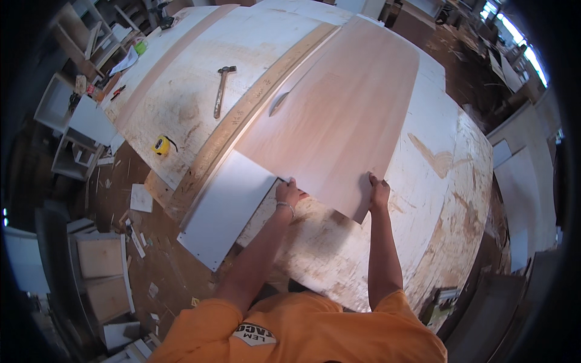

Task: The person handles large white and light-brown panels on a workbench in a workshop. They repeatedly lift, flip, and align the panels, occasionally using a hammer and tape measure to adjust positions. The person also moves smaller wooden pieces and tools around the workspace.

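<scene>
A large, light wood-coloured panel [339, 115] lies lengthwise on the worktable, its near end toward me. My right hand [379, 190] grips its right edge close to the near corner, thumb on top. My left hand [288, 192] is closed at the near edge, beside the corner of a white board [227, 202]; its fingertips are partly hidden. That white board extends from the panel's near left toward me, past the table's edge. Along the panel's left side runs a long narrow wooden board [242, 115]. A dark, slim oval piece [278, 104] sits near the panel's left edge.
Left of the long board lie a hammer [221, 91] and a yellow tape measure [161, 145] on the white worktable [181, 78]. Red-handled pliers [118, 92] rest by the far-left edge. Cabinet frames [103, 266] and offcuts cover the floor at left; large panels [520, 175] lean at right.
</scene>
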Demonstrator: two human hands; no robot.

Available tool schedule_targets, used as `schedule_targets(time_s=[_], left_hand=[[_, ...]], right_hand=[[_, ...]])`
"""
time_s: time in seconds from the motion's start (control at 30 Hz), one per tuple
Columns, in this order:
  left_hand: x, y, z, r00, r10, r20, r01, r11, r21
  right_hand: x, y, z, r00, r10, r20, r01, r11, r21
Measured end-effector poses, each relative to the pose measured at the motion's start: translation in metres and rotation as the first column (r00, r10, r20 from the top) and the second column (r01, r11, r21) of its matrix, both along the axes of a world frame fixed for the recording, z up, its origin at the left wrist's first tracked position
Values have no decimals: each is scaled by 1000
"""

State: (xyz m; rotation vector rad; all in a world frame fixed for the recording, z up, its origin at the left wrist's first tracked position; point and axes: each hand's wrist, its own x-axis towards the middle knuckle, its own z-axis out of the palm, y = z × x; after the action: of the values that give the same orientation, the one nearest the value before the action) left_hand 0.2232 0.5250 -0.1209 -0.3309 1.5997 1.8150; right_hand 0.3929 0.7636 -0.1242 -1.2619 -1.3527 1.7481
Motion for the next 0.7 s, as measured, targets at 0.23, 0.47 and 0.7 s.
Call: schedule_targets(time_s=[0.23, 0.47, 0.7], left_hand=[[-39, 96, 8, 999, 49, -13, -50, 993, -104], [-67, 158, 14, 1000, 30, 10, -28, 992, -121], [-57, 196, -1, 947, -301, -110, 294, 953, -74]], right_hand=[[-39, 82, 6, 995, 0, -97, 5, 999, 48], [-63, 143, 0, 990, 16, -138, -10, 999, 44], [-68, 197, -1, 1000, -6, -15, 9, 981, 195]])
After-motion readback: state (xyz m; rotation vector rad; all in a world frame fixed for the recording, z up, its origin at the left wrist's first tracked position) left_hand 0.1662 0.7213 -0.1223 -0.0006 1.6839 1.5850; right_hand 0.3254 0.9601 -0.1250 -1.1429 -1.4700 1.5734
